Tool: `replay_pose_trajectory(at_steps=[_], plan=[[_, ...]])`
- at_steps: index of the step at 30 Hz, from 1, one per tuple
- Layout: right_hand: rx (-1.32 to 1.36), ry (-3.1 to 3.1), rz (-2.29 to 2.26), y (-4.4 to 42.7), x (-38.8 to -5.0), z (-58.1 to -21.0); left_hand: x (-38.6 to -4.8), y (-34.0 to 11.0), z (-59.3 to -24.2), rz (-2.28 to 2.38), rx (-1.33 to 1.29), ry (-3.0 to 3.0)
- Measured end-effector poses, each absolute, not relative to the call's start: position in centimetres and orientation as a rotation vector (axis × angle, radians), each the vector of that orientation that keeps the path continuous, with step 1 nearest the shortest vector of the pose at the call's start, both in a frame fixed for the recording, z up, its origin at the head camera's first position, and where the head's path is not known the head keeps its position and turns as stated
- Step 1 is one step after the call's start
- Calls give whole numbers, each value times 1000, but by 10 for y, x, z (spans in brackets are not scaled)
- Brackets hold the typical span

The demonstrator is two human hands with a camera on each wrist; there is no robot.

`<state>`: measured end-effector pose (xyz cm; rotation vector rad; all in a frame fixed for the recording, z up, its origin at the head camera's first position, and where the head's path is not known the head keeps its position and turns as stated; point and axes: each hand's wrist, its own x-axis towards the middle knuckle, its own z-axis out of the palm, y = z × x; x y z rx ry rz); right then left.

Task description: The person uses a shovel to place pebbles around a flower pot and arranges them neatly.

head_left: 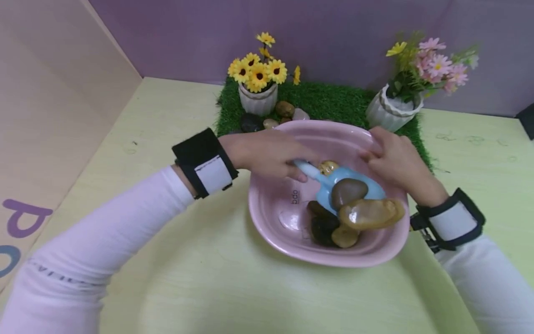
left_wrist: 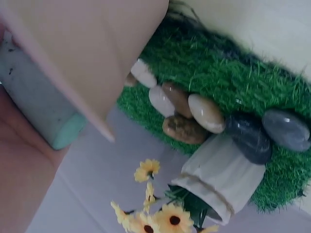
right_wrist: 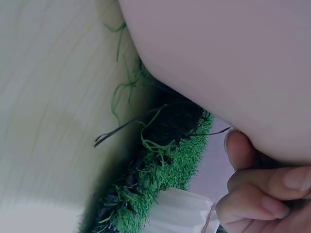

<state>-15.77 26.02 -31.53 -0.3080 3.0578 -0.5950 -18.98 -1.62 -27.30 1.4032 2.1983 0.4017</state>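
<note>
My left hand (head_left: 273,155) grips the pale handle (left_wrist: 43,92) of a light-blue toy shovel (head_left: 373,183) inside a pink basin (head_left: 267,204). A grey-brown stone (head_left: 349,192) lies on the shovel's blade. A long tan stone (head_left: 371,214) overlaps the blade's near edge; whether the blade bears it I cannot tell. Below are a black stone (head_left: 323,230) and a small tan stone (head_left: 345,237); a speckled yellowish stone (head_left: 328,167) sits beside the shovel's neck. My right hand (head_left: 396,160) holds the basin's far right rim, fingers curled over it in the right wrist view.
Behind the basin lies a green turf mat (head_left: 333,97). On it stand a white pot of yellow flowers (head_left: 258,99) and a tilted white pot of pink flowers (head_left: 392,111). Several stones, among them a black one (left_wrist: 248,138), lie beside the yellow flowers' pot. A wall (head_left: 333,41) rises behind.
</note>
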Motion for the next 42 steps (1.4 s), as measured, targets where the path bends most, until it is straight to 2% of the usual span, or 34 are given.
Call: replay_pose_trajectory(at_steps=[11, 18, 22, 25, 28, 32, 42], plan=[[-428, 3057, -655, 263, -158, -315, -198, -24, -262, 402, 1311, 2385], [-575, 3024, -1010, 264, -148, -319, -200, -28, -254, 437, 1300, 2524], [-739, 3125, -944, 262, -150, -324, -202, -30, -247, 475, 1322, 2575], [-868, 3236, -707, 260, -155, -326, -204, -33, -242, 486, 1312, 2618], [-748, 3227, -687, 259, -157, -325, -206, -35, -239, 494, 1291, 2665], [-458, 3140, -722, 259, -156, -321, -208, -38, -237, 527, 1245, 2730], [-222, 3040, -597, 257, -157, -314, -214, -43, -235, 481, 1140, 2763]])
